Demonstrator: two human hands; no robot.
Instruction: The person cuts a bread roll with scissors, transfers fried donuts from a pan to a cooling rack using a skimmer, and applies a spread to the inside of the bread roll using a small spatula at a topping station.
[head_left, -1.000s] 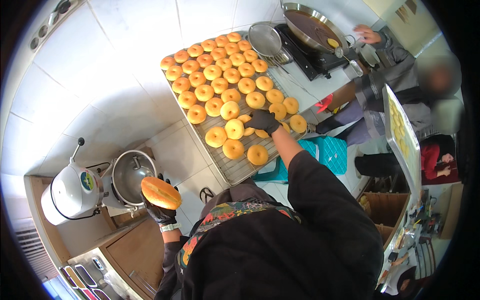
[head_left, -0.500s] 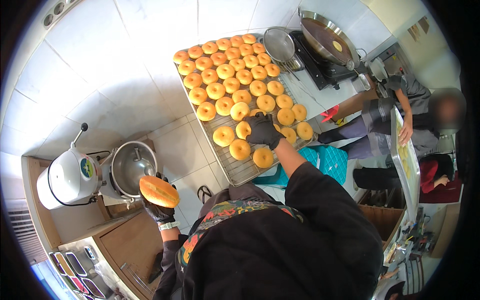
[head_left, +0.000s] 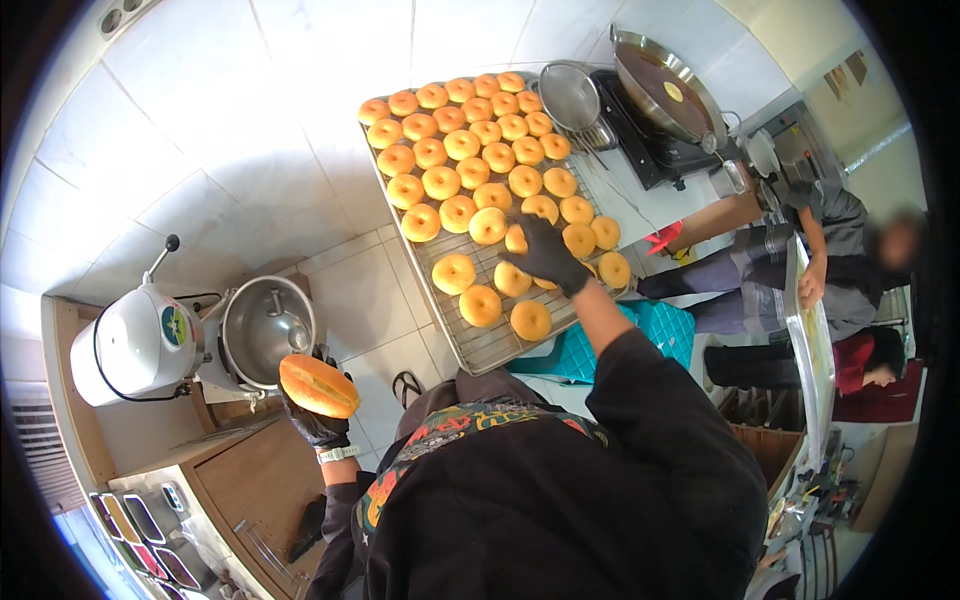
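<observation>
Upright in my black-gloved left hand is a golden-brown doughnut with a pale band round its side; my fingers are closed behind it. My right hand, gloved in black too, reaches over a wire rack covered with rows of similar ring doughnuts. Its fingers and thumb curve round one doughnut, which they partly hide. Another doughnut lies just below the thumb.
A white stand mixer with a steel bowl stands at left. At upper right, a wide pan of dark liquid sits on a black stove beside a strainer. A turquoise stool is below. A co-worker holds a tray at right.
My right hand has shifted slightly right and downward over the rack, showing more of the doughnuts beside it. My left hand still holds its doughnut in the same place. The view has tilted a little.
</observation>
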